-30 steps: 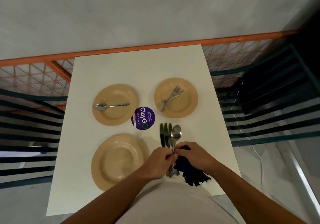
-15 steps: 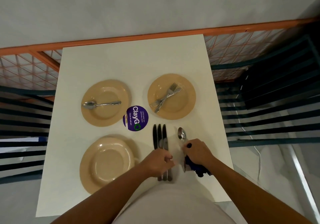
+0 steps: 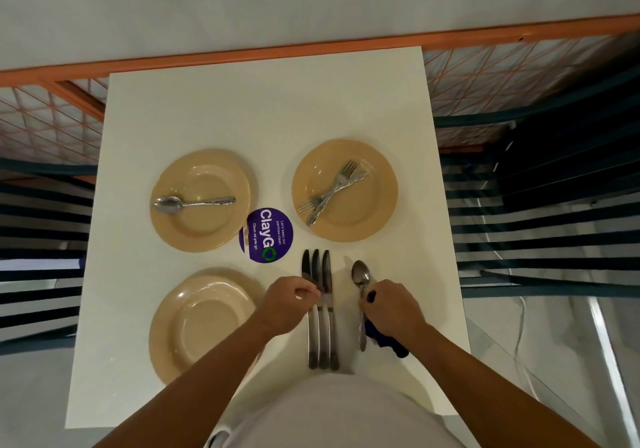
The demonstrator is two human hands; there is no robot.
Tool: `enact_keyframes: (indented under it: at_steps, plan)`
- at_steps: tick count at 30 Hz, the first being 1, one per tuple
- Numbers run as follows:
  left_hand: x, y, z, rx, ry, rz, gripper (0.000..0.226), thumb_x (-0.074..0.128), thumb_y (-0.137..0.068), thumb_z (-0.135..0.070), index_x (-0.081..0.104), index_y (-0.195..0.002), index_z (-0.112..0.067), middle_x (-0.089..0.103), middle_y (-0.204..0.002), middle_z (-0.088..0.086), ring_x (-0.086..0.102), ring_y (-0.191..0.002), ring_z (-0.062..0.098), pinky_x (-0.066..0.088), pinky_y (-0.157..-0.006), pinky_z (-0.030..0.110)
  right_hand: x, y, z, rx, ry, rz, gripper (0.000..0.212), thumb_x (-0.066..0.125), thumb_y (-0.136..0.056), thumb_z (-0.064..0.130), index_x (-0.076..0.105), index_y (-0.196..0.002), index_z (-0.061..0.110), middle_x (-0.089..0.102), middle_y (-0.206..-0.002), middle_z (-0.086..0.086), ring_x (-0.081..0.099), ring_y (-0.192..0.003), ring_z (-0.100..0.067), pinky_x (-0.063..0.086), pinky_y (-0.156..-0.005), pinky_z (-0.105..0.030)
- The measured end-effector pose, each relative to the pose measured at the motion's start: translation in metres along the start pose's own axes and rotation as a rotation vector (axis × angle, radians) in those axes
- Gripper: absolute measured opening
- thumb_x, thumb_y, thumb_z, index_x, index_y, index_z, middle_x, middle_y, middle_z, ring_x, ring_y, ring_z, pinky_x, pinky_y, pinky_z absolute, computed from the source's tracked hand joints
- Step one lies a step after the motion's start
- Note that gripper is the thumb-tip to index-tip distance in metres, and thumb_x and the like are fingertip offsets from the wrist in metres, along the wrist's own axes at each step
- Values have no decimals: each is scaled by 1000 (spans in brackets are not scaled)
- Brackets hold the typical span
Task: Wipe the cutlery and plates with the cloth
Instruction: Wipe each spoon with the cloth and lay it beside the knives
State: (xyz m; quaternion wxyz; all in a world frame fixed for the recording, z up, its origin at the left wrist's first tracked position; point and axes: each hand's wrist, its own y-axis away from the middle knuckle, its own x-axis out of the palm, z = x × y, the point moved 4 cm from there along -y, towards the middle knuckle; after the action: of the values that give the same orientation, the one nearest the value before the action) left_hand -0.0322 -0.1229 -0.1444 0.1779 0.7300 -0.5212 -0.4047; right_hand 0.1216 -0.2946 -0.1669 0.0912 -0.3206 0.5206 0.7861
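Three knives (image 3: 322, 323) lie side by side on the white table (image 3: 263, 118), blades pointing away from me. My left hand (image 3: 285, 305) is curled over them, its fingertips pinching the leftmost knife at the neck. A spoon (image 3: 360, 276) lies just to their right, bowl away from me. My right hand (image 3: 393, 305) is closed on its handle with the dark blue cloth (image 3: 386, 340) bunched in the palm. There are three tan plates: the far left one (image 3: 173, 236) bears a spoon (image 3: 194, 202), the far right one (image 3: 374, 219) bears crossed forks (image 3: 334, 189), and the near left one (image 3: 204, 323) is bare.
A round purple ClayGo sticker (image 3: 266, 236) sits on the table between the plates. An orange rail with mesh (image 3: 242, 56) runs along the far edge. Dark slatted benches (image 3: 540, 225) flank the table on both sides. My torso touches the near edge.
One second ago both hands held the spoon and cloth together over the knives. The spoon has since moved right and now lies apart from the knives, and the left hand has settled on them.
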Motion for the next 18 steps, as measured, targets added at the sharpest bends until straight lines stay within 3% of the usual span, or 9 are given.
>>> enact_keyframes:
  at_steps: [4,7,9,11,14,16,18]
  plan:
    - [-29,-7,2,-55,144,-171,12,67,-97,-26,74,-98,-16,74,-90,-1,70,-83,15,56,-70,24,-7,7,5,-9,36,13,32,57,-101,47,60,-86,19,60,-72,5,59,-65,-15,46,-63,-27]
    - [-61,-20,12,-246,432,-318,17,72,-93,-23,70,-96,-7,71,-93,14,65,-73,20,56,-61,28,-19,14,10,-20,4,82,41,57,-100,51,49,-71,23,57,-67,4,61,-67,-18,47,-64,-29]
    - [-85,-29,16,-336,573,-409,12,70,-92,-18,70,-90,-5,68,-84,16,60,-64,21,54,-56,30,-35,21,18,-45,-25,106,43,57,-98,55,44,-69,27,56,-67,4,60,-66,-17,44,-62,-28]
    - [-110,-39,21,-387,681,-507,12,67,-91,-14,68,-83,-5,63,-76,14,56,-66,24,53,-58,29,-59,32,30,-75,-129,109,36,59,-96,58,52,-76,28,62,-73,6,62,-67,-12,44,-61,-25]
    - [-147,-52,25,-435,693,-663,23,67,-84,-19,61,-66,-8,58,-54,2,54,-63,26,52,-64,32,-98,42,57,-133,-424,96,25,64,-96,53,63,-94,28,72,-82,7,70,-69,-7,50,-63,-21]
    - [-163,-61,25,-462,622,-729,38,68,-87,-30,57,-58,-9,52,-43,-2,54,-54,24,50,-60,29,-115,38,71,-159,-598,60,14,67,-96,43,63,-103,32,71,-96,8,71,-82,-11,58,-75,-29]
    - [-175,-67,23,-504,485,-773,51,62,-94,-42,54,-54,-11,53,-48,2,52,-50,22,44,-57,29,-124,29,81,-154,-743,50,17,66,-97,27,62,-113,33,67,-110,7,68,-95,-15,60,-88,-37]
